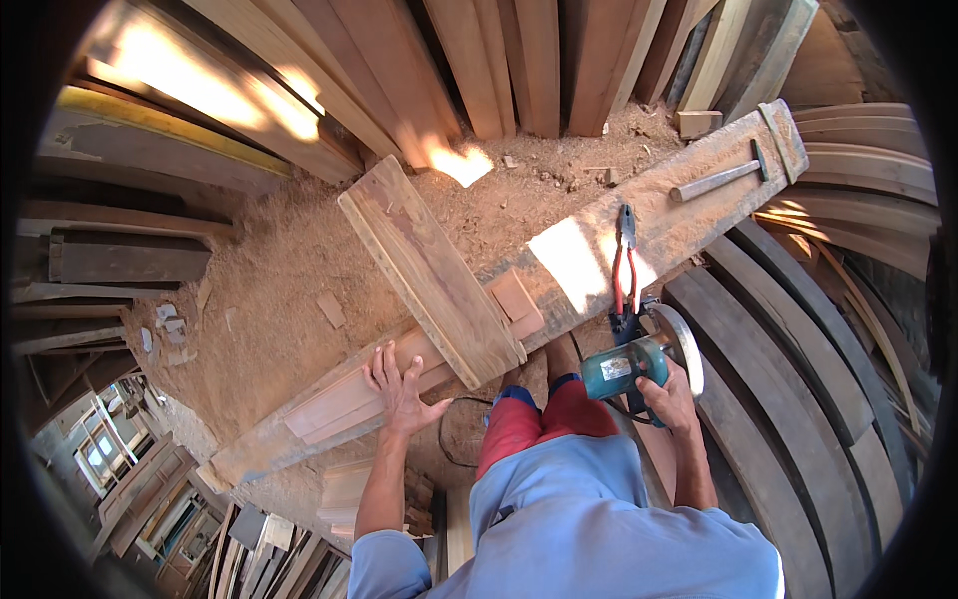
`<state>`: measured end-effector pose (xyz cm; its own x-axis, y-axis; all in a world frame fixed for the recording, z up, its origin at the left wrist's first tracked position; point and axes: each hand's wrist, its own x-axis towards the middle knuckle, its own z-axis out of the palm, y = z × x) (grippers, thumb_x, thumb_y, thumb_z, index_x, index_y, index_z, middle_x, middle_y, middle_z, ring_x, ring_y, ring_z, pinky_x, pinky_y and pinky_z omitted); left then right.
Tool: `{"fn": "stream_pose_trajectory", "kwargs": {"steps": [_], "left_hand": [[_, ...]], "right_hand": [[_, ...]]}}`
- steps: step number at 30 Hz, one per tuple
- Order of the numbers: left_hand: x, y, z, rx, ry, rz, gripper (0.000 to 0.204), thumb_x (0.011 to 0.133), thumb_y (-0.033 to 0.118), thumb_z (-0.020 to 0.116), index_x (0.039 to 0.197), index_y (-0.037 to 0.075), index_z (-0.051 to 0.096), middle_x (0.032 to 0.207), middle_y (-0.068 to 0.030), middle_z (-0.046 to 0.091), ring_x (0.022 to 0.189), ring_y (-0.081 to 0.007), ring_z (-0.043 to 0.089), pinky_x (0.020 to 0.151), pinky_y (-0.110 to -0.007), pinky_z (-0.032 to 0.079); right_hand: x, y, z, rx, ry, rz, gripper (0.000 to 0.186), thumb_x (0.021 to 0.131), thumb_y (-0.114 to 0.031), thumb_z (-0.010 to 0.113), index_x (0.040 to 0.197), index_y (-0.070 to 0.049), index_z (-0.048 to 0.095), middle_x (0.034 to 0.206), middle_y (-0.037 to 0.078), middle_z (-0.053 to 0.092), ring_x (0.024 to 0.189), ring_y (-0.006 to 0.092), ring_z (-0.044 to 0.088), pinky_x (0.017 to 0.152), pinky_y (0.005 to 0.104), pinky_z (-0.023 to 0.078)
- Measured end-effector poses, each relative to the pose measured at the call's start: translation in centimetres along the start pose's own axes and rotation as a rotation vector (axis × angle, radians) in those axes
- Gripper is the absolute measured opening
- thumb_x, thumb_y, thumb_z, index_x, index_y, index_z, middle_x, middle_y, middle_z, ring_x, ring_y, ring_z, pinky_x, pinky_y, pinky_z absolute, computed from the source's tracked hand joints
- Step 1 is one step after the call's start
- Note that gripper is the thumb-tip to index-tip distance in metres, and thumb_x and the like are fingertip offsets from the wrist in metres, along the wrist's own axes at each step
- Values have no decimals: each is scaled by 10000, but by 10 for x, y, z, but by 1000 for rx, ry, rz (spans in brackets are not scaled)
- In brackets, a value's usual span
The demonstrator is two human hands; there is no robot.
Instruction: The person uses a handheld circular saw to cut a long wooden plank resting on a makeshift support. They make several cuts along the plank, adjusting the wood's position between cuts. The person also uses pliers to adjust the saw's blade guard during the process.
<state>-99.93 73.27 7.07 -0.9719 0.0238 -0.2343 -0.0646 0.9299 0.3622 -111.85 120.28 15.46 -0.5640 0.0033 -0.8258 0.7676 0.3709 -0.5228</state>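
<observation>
My right hand [671,394] grips a teal handheld circular saw [611,370] with a round metal guard, off the near side of a long plank bench. My left hand [403,392] has its fingers spread, over a reddish board [339,404] lying along the bench; whether it presses on the board I cannot tell. A thick brown wooden plank [434,270] lies crosswise over the board and bench. Beside the crosswise plank is a small reddish wood block [514,299]. Pliers with red handles [626,260] and a hammer [718,180] rest farther right on the bench.
The dusty bench plank [689,165] runs from lower left to upper right. Sawdust and wood scraps cover the ground [269,270]. Tall boards [484,60] lean at the back; curved dark beams [778,369] are stacked on the right. A black cable [444,439] loops near my legs.
</observation>
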Motion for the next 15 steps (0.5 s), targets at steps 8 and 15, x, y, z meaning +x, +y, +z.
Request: {"fn": "stream_pose_trajectory", "kwargs": {"steps": [8, 15], "left_hand": [[2, 3, -1, -10, 16, -3, 1210, 476, 426, 999, 1499, 310, 363, 1670, -298, 226, 1547, -533, 176, 1168, -781, 78], [0, 2, -1, 5, -1, -14, 1178, 486, 447, 994, 1479, 294, 379, 1678, -288, 219, 1552, -523, 172, 1169, -779, 82]], "right_hand": [[26, 3, 9, -36, -84, 68, 321, 853, -101, 679, 1154, 3, 650, 884, 40, 648, 776, 132, 605, 716, 325, 500], [27, 16, 15, -66, -87, 70, 257, 858, -107, 675, 1088, 5, 644, 877, 37, 632, 808, 133, 586, 755, 334, 499]]}}
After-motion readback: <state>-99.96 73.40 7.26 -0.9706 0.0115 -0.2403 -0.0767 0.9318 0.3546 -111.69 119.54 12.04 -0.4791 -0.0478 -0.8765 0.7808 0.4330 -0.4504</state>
